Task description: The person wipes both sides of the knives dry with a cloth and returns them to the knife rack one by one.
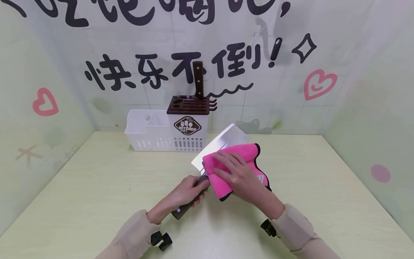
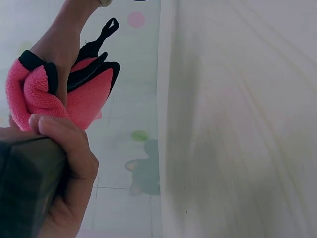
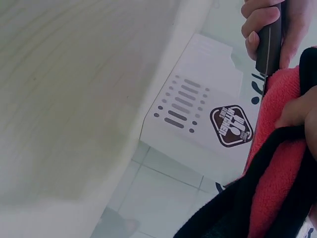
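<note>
Above the pale table (image 1: 106,187), near the white rack (image 1: 152,142), my left hand (image 1: 190,190) grips the dark handle (image 1: 184,208) of a knife (image 1: 233,133) while my right hand (image 1: 242,180) holds a pink cloth (image 1: 240,153) against its blade (image 1: 218,142) (folds hide some fingers). I'd call this wiping; another stroke calls for fingertips clear of the edge. The broad, shiny metal is tilted, partly covered.

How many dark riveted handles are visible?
2: one upright handle in the brown slotted holder lid; another handle on the silver metal cleaver, in the left hand. Others may be hidden.
</note>
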The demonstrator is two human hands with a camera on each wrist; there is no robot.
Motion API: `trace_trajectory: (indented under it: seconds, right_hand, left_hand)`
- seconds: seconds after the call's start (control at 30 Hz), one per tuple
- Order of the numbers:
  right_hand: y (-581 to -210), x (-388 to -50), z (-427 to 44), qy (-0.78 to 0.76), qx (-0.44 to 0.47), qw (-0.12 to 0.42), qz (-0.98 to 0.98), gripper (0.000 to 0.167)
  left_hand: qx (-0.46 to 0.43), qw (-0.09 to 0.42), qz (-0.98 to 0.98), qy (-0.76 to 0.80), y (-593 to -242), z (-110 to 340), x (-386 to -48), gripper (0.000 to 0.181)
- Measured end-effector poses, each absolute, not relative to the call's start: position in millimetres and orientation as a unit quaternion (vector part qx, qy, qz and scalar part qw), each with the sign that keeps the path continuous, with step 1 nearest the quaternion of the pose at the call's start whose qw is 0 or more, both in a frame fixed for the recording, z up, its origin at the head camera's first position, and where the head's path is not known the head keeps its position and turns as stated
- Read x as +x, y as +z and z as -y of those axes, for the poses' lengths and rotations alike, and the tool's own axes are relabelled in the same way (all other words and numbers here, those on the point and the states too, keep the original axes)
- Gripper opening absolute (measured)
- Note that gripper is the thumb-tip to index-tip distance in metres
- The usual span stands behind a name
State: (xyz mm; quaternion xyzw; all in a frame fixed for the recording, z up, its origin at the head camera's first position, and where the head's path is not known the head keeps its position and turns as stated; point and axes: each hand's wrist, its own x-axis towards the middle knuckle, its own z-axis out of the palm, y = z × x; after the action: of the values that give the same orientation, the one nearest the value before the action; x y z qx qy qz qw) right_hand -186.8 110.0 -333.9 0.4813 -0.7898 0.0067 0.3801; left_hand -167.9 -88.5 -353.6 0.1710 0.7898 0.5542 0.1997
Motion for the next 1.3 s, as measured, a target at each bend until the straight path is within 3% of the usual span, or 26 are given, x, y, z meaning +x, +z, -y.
trace_trajectory:
  seconds: [0.23,0.5,0.63,1.03,1.3]
  right_hand:
    - [-336.7,-186.5,-109.4,-0.017,0.503,0.375,0.779,0.032]
    - [-338.6,-184.9,-107.1,-0.024,0.499,0.384,0.776,0.039]
    - [-340.0,-185.3,-107.0,-0.02,0.497,0.385,0.777,0.032]
    - [-338.0,-185.9,-109.8,-0.011,0.494,0.388,0.778,0.029]
    - [-334.4,-188.7,-114.6,-0.015,0.486,0.382,0.786,0.05]
  left_hand:
    - [0.183,0.194,-0.794,0.546,-353.5,87.2,-168.4,0.035]
    - [0.185,0.196,-0.796,0.542,-350.4,85.8,-165.6,0.033]
    - [0.19,0.189,-0.799,0.538,-349.9,85.5,-165.3,0.033]
    - [0.202,0.179,-0.797,0.54,-349.9,85.9,-164.4,0.032]
    - [0.197,0.186,-0.793,0.545,-349.3,86.4,-162.7,0.035]
